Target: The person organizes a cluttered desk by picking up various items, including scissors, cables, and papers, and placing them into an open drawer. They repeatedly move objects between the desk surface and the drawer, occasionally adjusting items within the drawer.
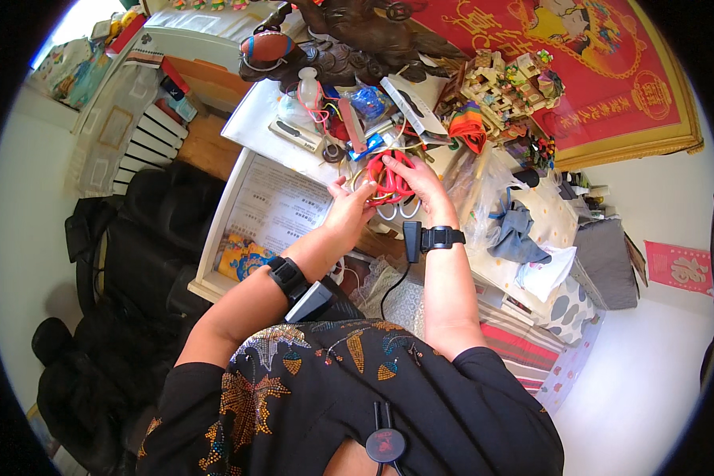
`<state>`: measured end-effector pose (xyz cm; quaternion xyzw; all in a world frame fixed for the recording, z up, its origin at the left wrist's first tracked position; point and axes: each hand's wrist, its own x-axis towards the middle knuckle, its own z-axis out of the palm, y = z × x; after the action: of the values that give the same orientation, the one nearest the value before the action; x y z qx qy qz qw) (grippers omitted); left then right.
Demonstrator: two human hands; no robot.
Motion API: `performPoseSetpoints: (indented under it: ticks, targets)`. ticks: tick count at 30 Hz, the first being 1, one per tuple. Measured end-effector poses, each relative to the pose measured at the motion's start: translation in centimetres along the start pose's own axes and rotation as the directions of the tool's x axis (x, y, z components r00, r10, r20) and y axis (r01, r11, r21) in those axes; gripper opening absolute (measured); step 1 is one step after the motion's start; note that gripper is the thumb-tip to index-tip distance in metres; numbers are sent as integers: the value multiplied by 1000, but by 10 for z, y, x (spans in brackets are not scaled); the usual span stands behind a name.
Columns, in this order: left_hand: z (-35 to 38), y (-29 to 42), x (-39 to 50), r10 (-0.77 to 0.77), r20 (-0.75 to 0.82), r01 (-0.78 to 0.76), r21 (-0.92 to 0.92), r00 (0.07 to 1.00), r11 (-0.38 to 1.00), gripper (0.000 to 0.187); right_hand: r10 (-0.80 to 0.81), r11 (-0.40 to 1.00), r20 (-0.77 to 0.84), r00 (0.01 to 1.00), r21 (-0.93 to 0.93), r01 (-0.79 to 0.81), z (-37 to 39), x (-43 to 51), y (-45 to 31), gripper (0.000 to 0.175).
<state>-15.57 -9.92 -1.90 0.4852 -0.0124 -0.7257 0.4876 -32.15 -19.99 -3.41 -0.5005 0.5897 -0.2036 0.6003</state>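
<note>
Both my hands are on a bunch of scissors (391, 177), several pairs together, above the front edge of the tabletop. Red handles show most, with white-grey finger loops below them. My right hand (426, 184) grips the bunch from the right, its thumb over the red handles. On the other side, my left hand (350, 215) holds it with thumb and fingers at the left loops. The blades are mostly hidden. Left of my hands a pulled-out drawer (273, 205) is lined with printed paper, and an orange and blue printed item (242, 256) lies in it.
Beyond my hands the tabletop (247, 122) bears a boxed item (296, 135), a white narrow box (413, 107), a rainbow-coloured cloth item (469, 128), a dark carved figure (345, 59) and a model house (500, 89). Plastic bags (482, 184) and a blue-grey cloth (519, 232) lie right.
</note>
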Motion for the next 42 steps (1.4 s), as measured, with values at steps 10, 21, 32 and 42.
performPoseSetpoints:
  ticks: [10,21,32,42]
  targets:
    - [5,25,-22,-70,153,84,-88,986,993,60,70,964,20,997,255,-73,-6,-40,-30,42]
    - [-9,52,-48,-229,593,153,177,772,972,53,173,930,116,978,308,-201,-43,-90,-43,42]
    - [-26,48,-82,-478,658,141,497,582,856,51,126,921,41,991,365,-132,-31,-169,-10,49]
    - [-112,54,-86,-466,714,214,419,523,882,28,-127,990,32,991,71,125,49,-186,-17,55]
